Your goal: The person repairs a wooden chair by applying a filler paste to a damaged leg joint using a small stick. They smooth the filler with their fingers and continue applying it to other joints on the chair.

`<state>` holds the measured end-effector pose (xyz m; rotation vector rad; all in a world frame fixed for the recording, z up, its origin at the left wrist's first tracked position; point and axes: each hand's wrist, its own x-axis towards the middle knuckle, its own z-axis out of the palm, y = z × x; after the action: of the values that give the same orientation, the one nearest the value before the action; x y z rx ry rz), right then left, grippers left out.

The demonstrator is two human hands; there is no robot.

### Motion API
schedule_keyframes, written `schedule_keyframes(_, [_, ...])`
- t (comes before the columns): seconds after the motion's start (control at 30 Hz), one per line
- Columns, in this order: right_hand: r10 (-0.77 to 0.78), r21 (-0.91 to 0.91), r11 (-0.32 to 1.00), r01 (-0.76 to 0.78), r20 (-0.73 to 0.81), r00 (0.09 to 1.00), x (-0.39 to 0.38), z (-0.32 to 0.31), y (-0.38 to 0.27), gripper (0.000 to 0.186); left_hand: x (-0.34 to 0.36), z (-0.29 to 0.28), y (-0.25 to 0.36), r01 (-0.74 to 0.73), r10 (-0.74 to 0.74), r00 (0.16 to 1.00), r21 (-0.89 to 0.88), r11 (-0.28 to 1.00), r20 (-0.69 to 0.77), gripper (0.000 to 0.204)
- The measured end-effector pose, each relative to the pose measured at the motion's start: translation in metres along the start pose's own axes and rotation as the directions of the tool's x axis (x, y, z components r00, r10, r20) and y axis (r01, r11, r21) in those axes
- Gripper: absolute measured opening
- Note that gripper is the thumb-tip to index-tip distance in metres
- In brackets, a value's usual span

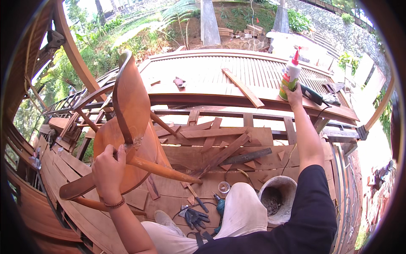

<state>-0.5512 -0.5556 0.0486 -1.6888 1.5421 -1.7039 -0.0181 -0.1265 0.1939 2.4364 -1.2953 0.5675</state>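
Observation:
A brown wooden chair (134, 91) lies tipped in front of me on the left, its legs jutting sideways. My left hand (109, 171) is closed on the chair frame, thumb and fingertips beside a rough, pale patch at a joint. Out to the right, my right hand (292, 92) is wrapped round the lower part of a white and green glue bottle (290, 73) with a red nozzle. The bottle is upright at the slatted bench's near edge; whether its base touches the wood I cannot tell.
Beside the bottle, a dark corded power tool (311, 94) lies on the slatted bench (198, 86), with a loose wood strip (243, 87). Scrap boards (226, 148) cover the plank floor. Near my legs are a bucket (278, 200), a glove (196, 218), a hammer (198, 198) and a teal drill (219, 205).

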Motion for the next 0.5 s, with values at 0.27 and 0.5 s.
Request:
schedule_keyframes(0.27, [-0.009,-0.145,0.989,0.013,0.03,1.0,-0.005,-0.003,-0.005,0.074,-0.003,-0.005,0.008,0.019,-0.018,1.0,-0.003,1.0,0.012,0.038])
schedule_keyframes(0.5, [-0.011,-0.25,0.968,0.015,0.017,1.0,-0.008,-0.006,0.0,0.096,0.004,-0.002,0.003,0.003,-0.003,1.0,0.009,1.0,0.002,0.04])
